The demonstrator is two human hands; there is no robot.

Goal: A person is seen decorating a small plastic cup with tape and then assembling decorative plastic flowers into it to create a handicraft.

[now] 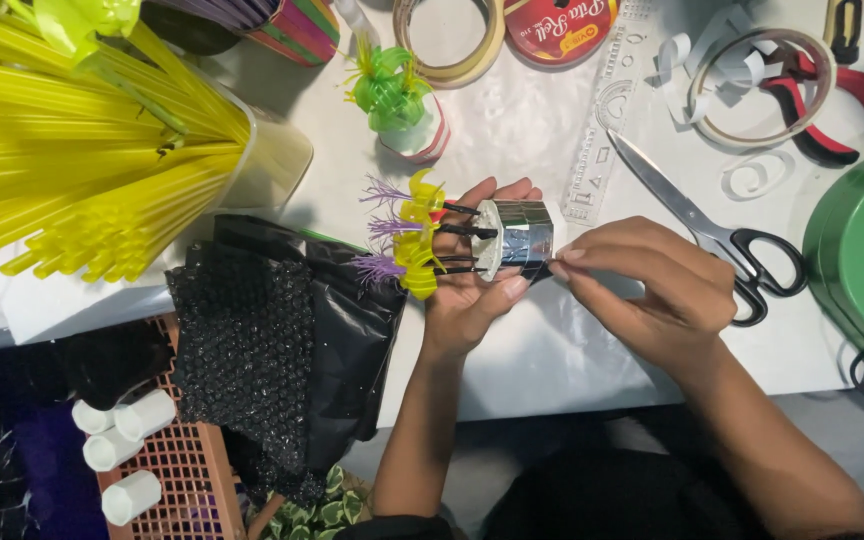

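Presently we are cradling a small silver-wrapped pot (515,238) on its side in our left hand (472,290), fingers curled around it above the white tabletop (542,350), so the yellow and purple straw flowers (407,240) are pointing clear of the palm. Our right hand (652,285) is pinching closed at the pot's right edge, seemingly on the dark wrap end, though we cannot tell exactly. Scissors (702,230) are lying just beyond, and a finished green-flower pot (402,105) is standing apart.
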